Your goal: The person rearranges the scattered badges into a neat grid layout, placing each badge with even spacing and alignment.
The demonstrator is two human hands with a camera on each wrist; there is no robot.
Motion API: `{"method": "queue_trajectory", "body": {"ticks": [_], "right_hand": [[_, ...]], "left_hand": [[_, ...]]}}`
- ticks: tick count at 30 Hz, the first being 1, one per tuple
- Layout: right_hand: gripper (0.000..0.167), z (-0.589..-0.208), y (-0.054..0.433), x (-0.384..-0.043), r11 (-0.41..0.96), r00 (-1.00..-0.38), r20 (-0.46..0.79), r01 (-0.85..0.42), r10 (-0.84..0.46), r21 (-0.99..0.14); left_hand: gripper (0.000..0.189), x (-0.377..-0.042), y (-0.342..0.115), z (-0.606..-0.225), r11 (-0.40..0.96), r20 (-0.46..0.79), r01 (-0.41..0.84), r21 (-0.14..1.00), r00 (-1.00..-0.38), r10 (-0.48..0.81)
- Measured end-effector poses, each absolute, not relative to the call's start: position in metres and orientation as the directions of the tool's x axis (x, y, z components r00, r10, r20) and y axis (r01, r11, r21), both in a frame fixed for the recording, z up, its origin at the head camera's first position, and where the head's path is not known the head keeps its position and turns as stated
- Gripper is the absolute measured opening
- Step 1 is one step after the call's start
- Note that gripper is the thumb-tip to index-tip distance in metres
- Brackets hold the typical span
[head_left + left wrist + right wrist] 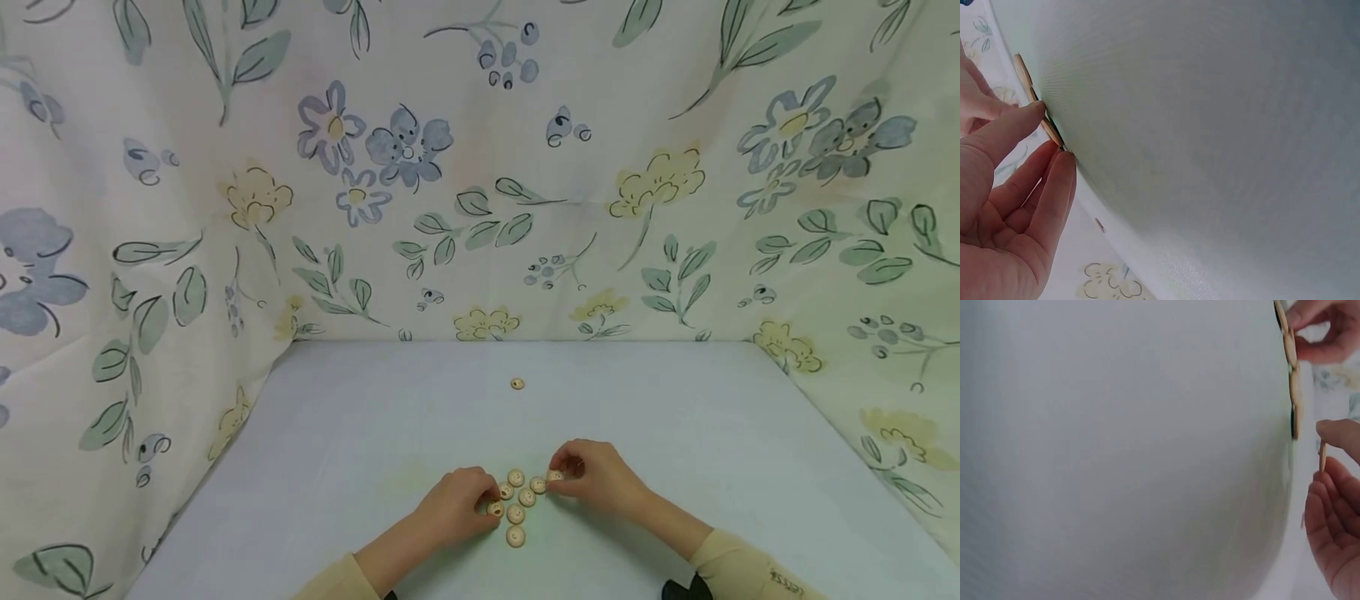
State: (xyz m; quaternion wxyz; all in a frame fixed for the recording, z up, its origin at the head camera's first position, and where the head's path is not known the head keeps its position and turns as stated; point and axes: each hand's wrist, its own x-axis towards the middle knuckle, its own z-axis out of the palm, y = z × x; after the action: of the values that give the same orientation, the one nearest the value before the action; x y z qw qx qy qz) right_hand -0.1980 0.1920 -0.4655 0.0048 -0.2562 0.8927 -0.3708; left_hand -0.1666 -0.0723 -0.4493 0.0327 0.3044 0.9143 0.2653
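Note:
Several small round wooden buttons (515, 514) lie close together on the white table, in a branching pattern with a short stem toward the person. At its left end, my left hand (459, 504) pinches one button (1052, 132) between thumb and fingertips, low at the table surface. On the other side, my right hand (600, 477) holds another button (555, 475) by its edges. The right wrist view shows that button (1322, 456) between thumb and fingers, apart from the row of buttons (1295, 387) and seemingly just off the table.
Farther back on the white table (360, 417) lies a single button (517, 383). Floral cloth (480, 250) hangs behind the table and along both sides.

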Motion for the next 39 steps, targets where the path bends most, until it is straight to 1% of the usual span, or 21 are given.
{"method": "queue_trajectory", "body": {"ticks": [8, 16, 27, 39], "right_hand": [[0.018, -0.463, 0.197, -0.231, 0.642, -0.896, 0.217, -0.431, -0.387, -0.634], [0.017, -0.465, 0.199, -0.262, 0.670, -0.920, 0.229, -0.389, -0.318, -0.632], [0.018, -0.467, 0.196, -0.305, 0.714, -0.951, 0.202, -0.310, -0.236, -0.627], [0.020, -0.471, 0.194, -0.332, 0.735, -0.967, 0.172, -0.256, -0.189, -0.628]], "left_hand": [[0.015, -0.167, -0.072, -0.451, 0.675, 0.102, 0.537, 0.506, -0.814, 0.572], [0.016, -0.167, -0.072, -0.450, 0.672, 0.107, 0.536, 0.510, -0.815, 0.569], [0.015, -0.168, -0.072, -0.451, 0.658, 0.111, 0.539, 0.526, -0.811, 0.575], [0.015, -0.168, -0.072, -0.451, 0.657, 0.114, 0.539, 0.527, -0.811, 0.574]]}}
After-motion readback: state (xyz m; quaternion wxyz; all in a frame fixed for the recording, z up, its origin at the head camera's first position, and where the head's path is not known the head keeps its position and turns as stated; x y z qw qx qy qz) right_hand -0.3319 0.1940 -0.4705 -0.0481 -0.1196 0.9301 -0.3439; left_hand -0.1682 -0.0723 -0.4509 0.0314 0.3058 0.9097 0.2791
